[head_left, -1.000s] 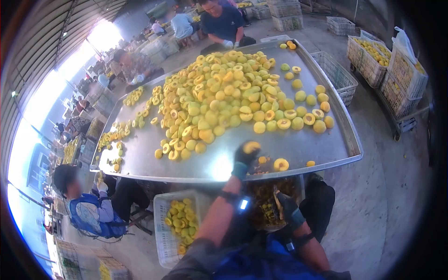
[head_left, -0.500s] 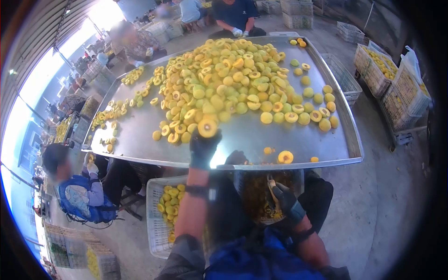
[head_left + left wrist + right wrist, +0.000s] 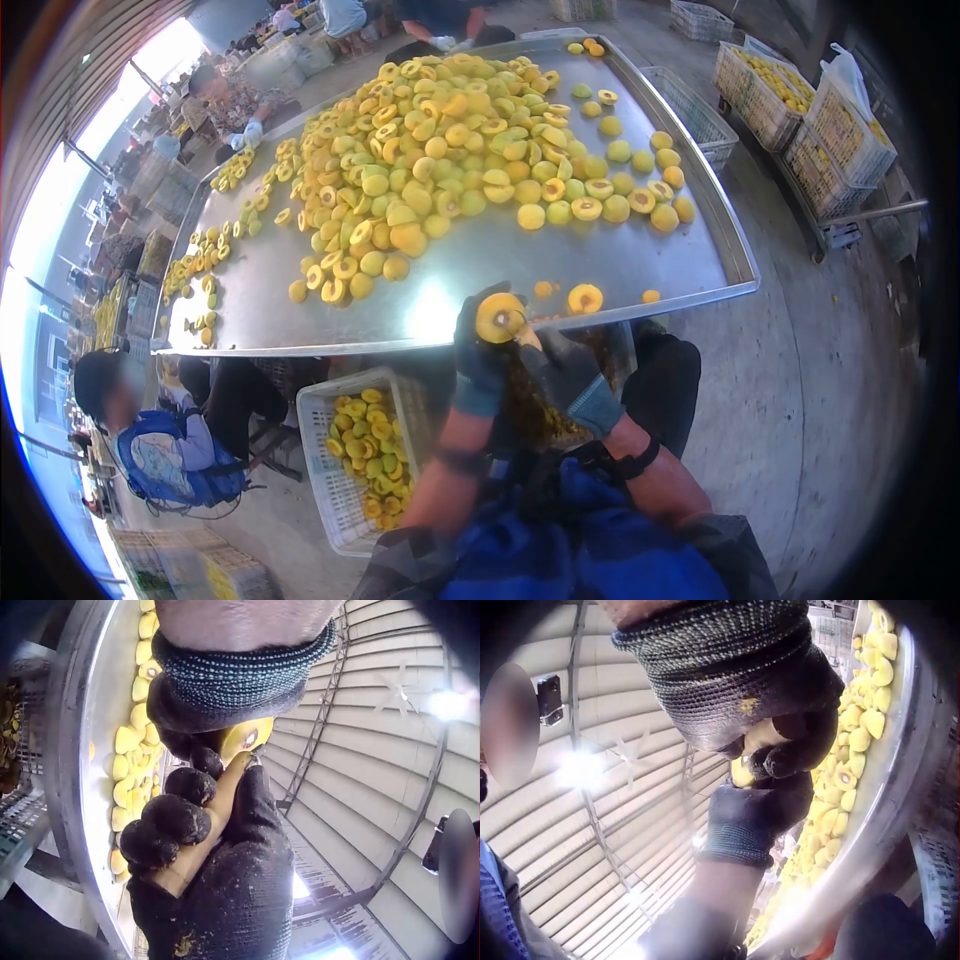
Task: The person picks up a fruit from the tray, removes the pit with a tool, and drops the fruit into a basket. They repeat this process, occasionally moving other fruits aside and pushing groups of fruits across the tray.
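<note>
My gloved left hand (image 3: 478, 365) holds a halved yellow peach (image 3: 500, 317) at the table's near edge, its cut face and pit showing. Close against it is my gloved right hand (image 3: 568, 378), fingers curled round the wooden handle (image 3: 196, 851) of a slim tool. The handle's front end reaches the peach's cut face; the tool's working tip is hidden there. In the right wrist view both hands meet, and only a bit of the peach (image 3: 742, 772) shows between them. A big heap of peaches (image 3: 430, 150), many halved, covers the middle of the metal table (image 3: 670, 275).
A loose peach half (image 3: 585, 298) lies near the table's raised edge. Below left stands a white crate (image 3: 308, 425) of peach halves; another crate with dark scraps (image 3: 535, 410) sits under my hands. Other people work around the table. Loaded crates (image 3: 760, 120) stand on a trolley at right.
The left hand went left to the heap's near side, then came back right and toward the body with a peach half. The right hand rose with the tool from above the lower crate to meet it.
</note>
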